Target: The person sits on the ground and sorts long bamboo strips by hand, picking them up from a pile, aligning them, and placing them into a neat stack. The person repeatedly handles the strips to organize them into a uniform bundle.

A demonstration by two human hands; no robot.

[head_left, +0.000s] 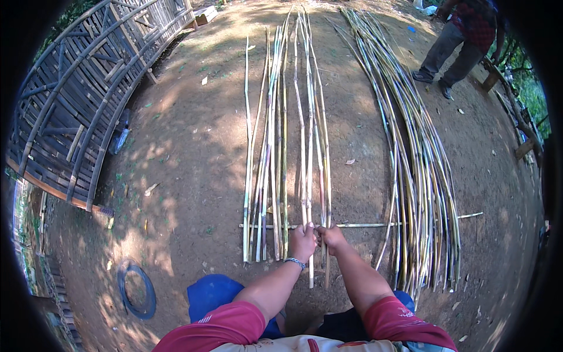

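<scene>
My left hand (302, 242), with a bracelet at its wrist, is closed round the near part of a long thin bamboo pole (309, 176). Right beside it, my right hand (332, 239) grips another bamboo pole (328, 196). The two hands almost touch. Both poles stretch far ahead, their near ends sticking out below my hands. To the left several more bamboo poles (272, 129) lie roughly parallel on the ground. A thin stick (366, 225) runs crosswise at the poles' near ends. On the right rests a large bundle of bamboo poles (417, 170).
A slatted bamboo structure (76, 111) stands at the left, with a plastic bottle (121, 141) by its edge. A dark coil (149, 291) lies on the bare soil at lower left. Another person (463, 44) stands beyond the bundle at far right, near a wooden rail (516, 117).
</scene>
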